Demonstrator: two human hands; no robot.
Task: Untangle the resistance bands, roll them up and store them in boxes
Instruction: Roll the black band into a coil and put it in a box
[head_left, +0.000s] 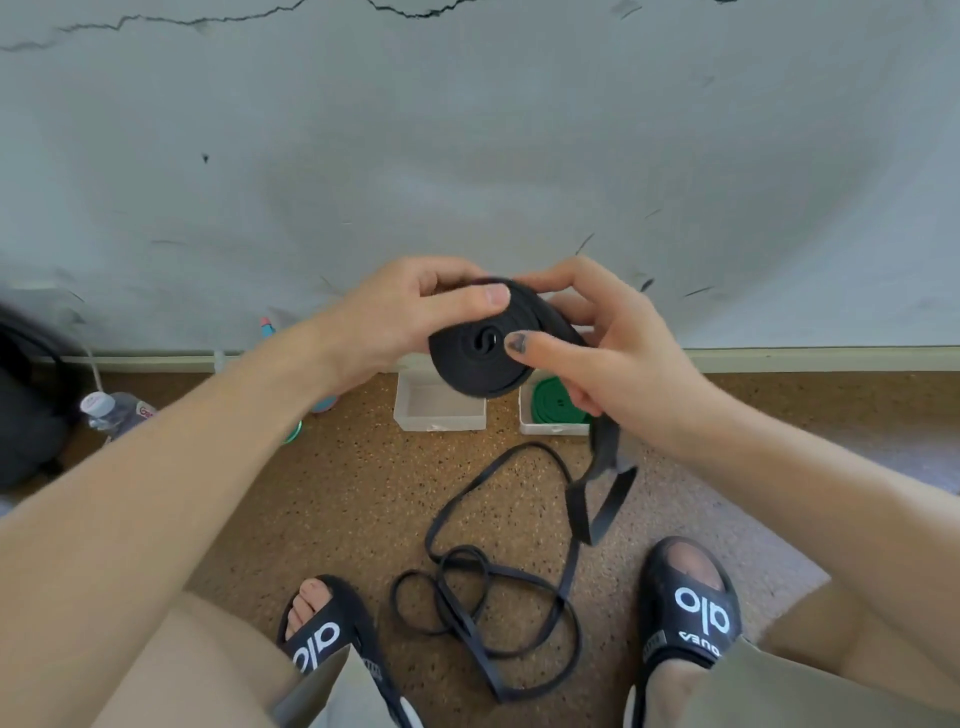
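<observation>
Speckled cork flooring runs up to a grey wall, where an empty white box sits beside another white box holding a rolled green band. My left hand and right hand both grip the black band roll, its loose tail trailing in loops on the floor. I'd keep the thumbs pressed on the coil's face and wind evenly, feeding the tail flat so no twist gets rolled in.
</observation>
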